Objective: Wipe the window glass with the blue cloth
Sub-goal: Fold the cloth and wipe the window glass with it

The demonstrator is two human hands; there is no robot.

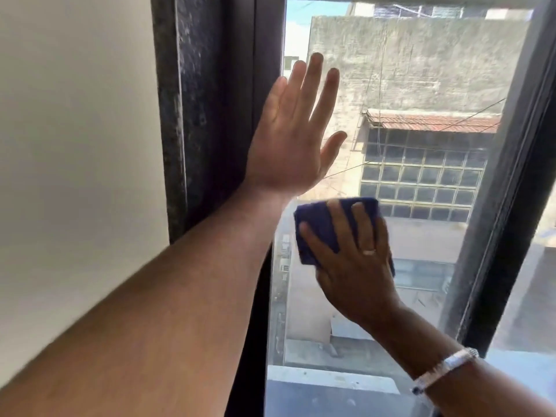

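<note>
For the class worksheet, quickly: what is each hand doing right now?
Left hand: open, fingers spread, holding nothing, up at the glass.
Right hand: flat, pressing the blue cloth on the glass.

White wall [75, 145] left of dark window frame [204, 115]; outside, concrete building [421, 70], tiled awning [430, 121].

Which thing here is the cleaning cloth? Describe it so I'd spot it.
Find the window glass between its dark frames. Low on the pane, the right hand presses flat on a folded blue cloth; it is the only dark blue thing there, and the left hand is bare.
</note>
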